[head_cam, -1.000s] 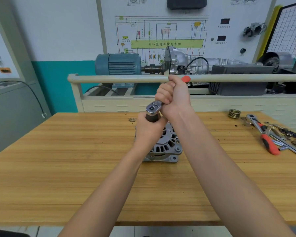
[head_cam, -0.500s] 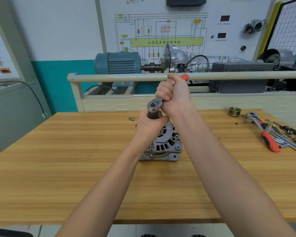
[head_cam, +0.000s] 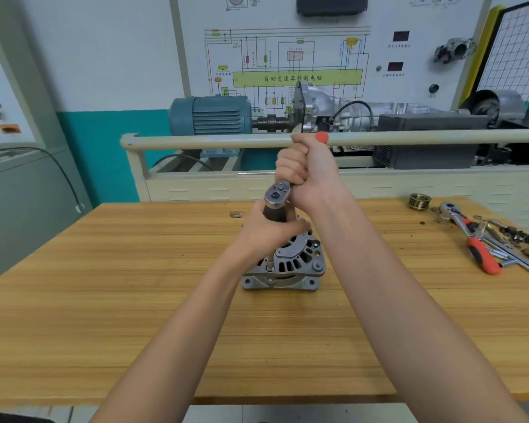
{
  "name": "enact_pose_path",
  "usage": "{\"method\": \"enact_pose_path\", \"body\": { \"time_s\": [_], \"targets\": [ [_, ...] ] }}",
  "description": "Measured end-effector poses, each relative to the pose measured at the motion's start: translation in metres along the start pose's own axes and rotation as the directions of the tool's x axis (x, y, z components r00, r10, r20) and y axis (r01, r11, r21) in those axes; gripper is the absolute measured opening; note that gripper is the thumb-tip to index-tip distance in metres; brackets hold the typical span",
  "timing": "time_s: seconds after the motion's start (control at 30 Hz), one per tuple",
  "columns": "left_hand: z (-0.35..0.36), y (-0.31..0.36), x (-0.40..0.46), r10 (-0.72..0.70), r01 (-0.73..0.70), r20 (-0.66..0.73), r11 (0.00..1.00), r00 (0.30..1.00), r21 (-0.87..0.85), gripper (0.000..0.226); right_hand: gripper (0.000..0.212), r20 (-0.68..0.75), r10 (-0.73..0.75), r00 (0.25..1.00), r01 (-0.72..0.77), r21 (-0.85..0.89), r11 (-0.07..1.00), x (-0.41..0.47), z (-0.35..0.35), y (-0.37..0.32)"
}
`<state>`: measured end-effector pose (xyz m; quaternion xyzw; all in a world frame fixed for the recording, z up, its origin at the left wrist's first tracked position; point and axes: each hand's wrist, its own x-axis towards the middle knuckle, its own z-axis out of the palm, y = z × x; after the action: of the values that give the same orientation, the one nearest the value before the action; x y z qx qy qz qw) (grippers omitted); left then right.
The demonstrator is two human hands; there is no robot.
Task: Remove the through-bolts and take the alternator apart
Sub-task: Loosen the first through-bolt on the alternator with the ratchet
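Observation:
A silver alternator (head_cam: 290,267) stands on the wooden workbench (head_cam: 104,300), at its middle. A ratchet wrench (head_cam: 277,193) stands over it on a dark extension and socket whose thin lower end meets a bolt near the alternator's front left rim. My left hand (head_cam: 268,232) grips the dark extension just under the ratchet head. My right hand (head_cam: 306,172) grips the ratchet's handle, and the handle's red end shows above my fist. The bolt itself is mostly hidden.
A second ratchet with a red handle (head_cam: 477,248), loose sockets and small parts lie at the bench's right end, beside a brass-coloured pulley (head_cam: 419,201). A beige rail (head_cam: 226,141) and a training stand with a blue motor (head_cam: 211,116) run behind the bench.
Both hands and the ratchet have stayed in nearly the same pose. The alternator and hands sit slightly higher in view, as the head has tilted a little.

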<state>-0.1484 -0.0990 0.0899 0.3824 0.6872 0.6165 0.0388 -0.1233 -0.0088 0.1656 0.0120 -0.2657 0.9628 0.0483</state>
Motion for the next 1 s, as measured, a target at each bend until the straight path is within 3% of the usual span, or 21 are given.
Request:
{"method": "enact_pose_path", "body": {
  "time_s": [0.07,0.1,0.13,0.2,0.27,0.33,0.37,0.43,0.53,0.6,0.63,0.7,0.77,0.8,0.87,0.93,1.0],
  "targets": [
    [-0.009,0.004,-0.004,0.008,-0.019,0.27,0.999,0.963,0.038,0.033,0.05,0.083,0.168,0.982,-0.158,-0.117,0.98,-0.002,0.0,-0.002],
    [-0.011,0.004,-0.005,0.005,-0.022,0.301,0.998,0.954,0.053,0.033,0.05,0.101,0.222,0.97,-0.205,-0.154,0.967,-0.002,0.001,-0.002],
    [-0.008,0.003,-0.004,0.011,-0.023,0.252,0.999,0.968,0.046,0.035,0.051,0.097,0.238,0.966,-0.221,-0.163,0.962,-0.001,0.003,-0.001],
    [0.001,-0.001,-0.003,-0.002,0.001,-0.016,0.998,1.0,-0.059,0.04,0.053,0.037,0.16,0.986,-0.156,-0.085,0.984,0.003,0.006,0.002],
    [0.011,-0.003,0.0,-0.086,0.024,-0.306,0.979,0.948,-0.201,0.038,0.048,-0.049,-0.014,0.999,0.015,0.01,1.0,0.006,0.008,0.007],
    [0.013,-0.003,0.001,-0.113,0.014,-0.395,0.969,0.912,-0.245,0.035,0.045,-0.091,-0.13,0.987,0.132,0.023,0.991,0.007,0.009,0.012],
    [0.01,-0.005,0.001,-0.082,0.004,-0.362,0.977,0.929,-0.213,0.036,0.045,-0.083,-0.132,0.988,0.133,0.005,0.991,0.006,0.008,0.012],
    [0.0,-0.006,-0.002,0.011,-0.027,-0.142,0.994,0.99,-0.11,0.041,0.048,-0.022,-0.028,0.999,0.027,-0.051,0.998,0.004,0.007,0.009],
    [-0.014,0.001,-0.006,0.045,-0.045,0.224,0.999,0.974,-0.005,0.037,0.052,0.082,0.216,0.973,-0.205,-0.133,0.97,0.005,0.006,0.003],
    [-0.013,0.003,-0.005,0.018,-0.025,0.264,0.999,0.964,0.022,0.038,0.052,0.108,0.3,0.948,-0.279,-0.172,0.945,0.007,0.007,0.003],
    [-0.01,0.002,-0.004,0.012,-0.015,0.208,1.0,0.978,0.016,0.04,0.051,0.098,0.29,0.952,-0.271,-0.169,0.948,0.007,0.008,0.004],
    [0.001,-0.002,-0.002,-0.008,0.005,-0.044,0.999,0.999,-0.049,0.041,0.048,0.037,0.14,0.989,-0.136,-0.09,0.987,0.007,0.009,0.006],
    [0.009,-0.001,0.001,-0.059,0.025,-0.299,0.993,0.952,-0.116,0.037,0.045,-0.054,-0.059,0.997,0.058,-0.006,0.998,0.009,0.008,0.007],
    [0.011,-0.001,0.002,-0.067,0.026,-0.343,0.992,0.937,-0.123,0.037,0.045,-0.079,-0.106,0.991,0.107,0.012,0.994,0.008,0.007,0.007],
    [0.006,-0.002,0.001,-0.02,0.002,-0.244,0.997,0.97,-0.073,0.038,0.046,-0.06,-0.068,0.996,0.069,0.007,0.998,0.007,0.006,0.005],
    [-0.006,0.0,-0.003,0.035,-0.033,0.06,0.999,0.998,-0.03,0.038,0.05,0.029,0.098,0.995,-0.097,-0.049,0.994,0.005,0.005,0.002],
    [-0.016,0.003,-0.005,0.028,-0.032,0.286,0.999,0.958,0.011,0.038,0.051,0.1,0.241,0.965,-0.23,-0.109,0.967,0.006,0.005,0.002]
  ]
}}
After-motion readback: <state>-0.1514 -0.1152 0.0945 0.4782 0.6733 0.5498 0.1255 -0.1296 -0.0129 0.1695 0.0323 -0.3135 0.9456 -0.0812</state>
